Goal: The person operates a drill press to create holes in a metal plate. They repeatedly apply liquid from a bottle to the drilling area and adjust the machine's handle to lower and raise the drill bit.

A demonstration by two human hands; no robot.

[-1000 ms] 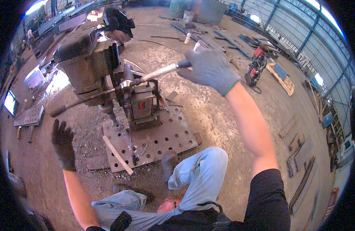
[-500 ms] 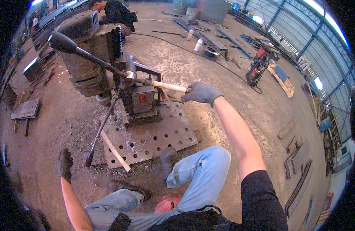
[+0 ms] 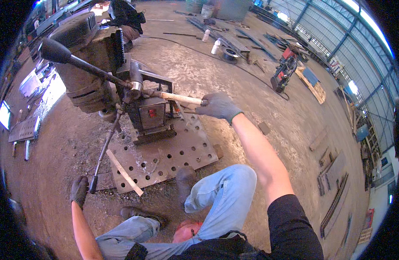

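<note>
A drill press (image 3: 89,82), with a dark motor and a hub of several spoke-like feed handles, stands on a steel plate with rows of holes (image 3: 164,167). My right hand (image 3: 219,106), in a grey glove, is closed around the end of the pale, wrapped feed handle (image 3: 182,98). Low on the left is my left hand (image 3: 79,190), also gloved. It holds nothing, its fingers loosely extended beside the knob of the lower feed handle (image 3: 94,183). Another black-knobbed handle (image 3: 56,51) points up and left. A flat wooden strip (image 3: 124,172) lies across the plate's left edge.
My boots and jeans (image 3: 225,195) are close to the plate's near edge. Behind the drill crouches another person (image 3: 123,19), near bright light. A cable (image 3: 186,45) crosses the floor toward a red machine (image 3: 284,71). White bottles (image 3: 216,47) and steel pieces (image 3: 333,173) lie around.
The whole view has shifted, with the drill now farther left. My left hand appears nearer the lower handle's knob, its fingers straighter. My right hand keeps its grip. Bright light has appeared at left.
</note>
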